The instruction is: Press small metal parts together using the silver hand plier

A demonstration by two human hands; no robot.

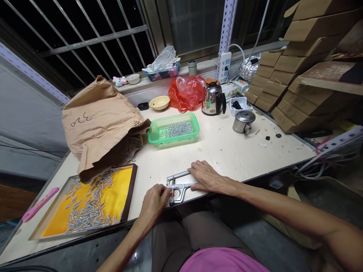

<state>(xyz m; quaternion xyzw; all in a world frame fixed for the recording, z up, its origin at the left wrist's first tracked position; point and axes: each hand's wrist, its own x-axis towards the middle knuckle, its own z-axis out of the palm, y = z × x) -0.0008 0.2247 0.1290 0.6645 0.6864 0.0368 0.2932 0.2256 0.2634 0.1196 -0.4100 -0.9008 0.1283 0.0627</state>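
Note:
At the table's front edge lies a silver metal hand press (181, 187) with a lever, a spring and an open loop in its frame. My right hand (208, 177) is closed round the right end of its lever and frame. My left hand (154, 198) is at the press's left end, thumb and fingers pinched together by a small red part; whatever is between them is hidden. Left of it, a shallow tray (132, 189) with a yellow lining holds many small metal pieces (90, 207). Behind the press, a green plastic basket (154, 138) contains more small metal pieces.
A large brown paper bag (99, 121) leans open over the tray. A pink-handled tool (39, 206) lies at far left. Behind are a yellow bowl (159, 103), a red plastic bag (187, 92), a kettle (212, 100) and a lidded metal cup (244, 121). Cardboard boxes (309, 49) are stacked right.

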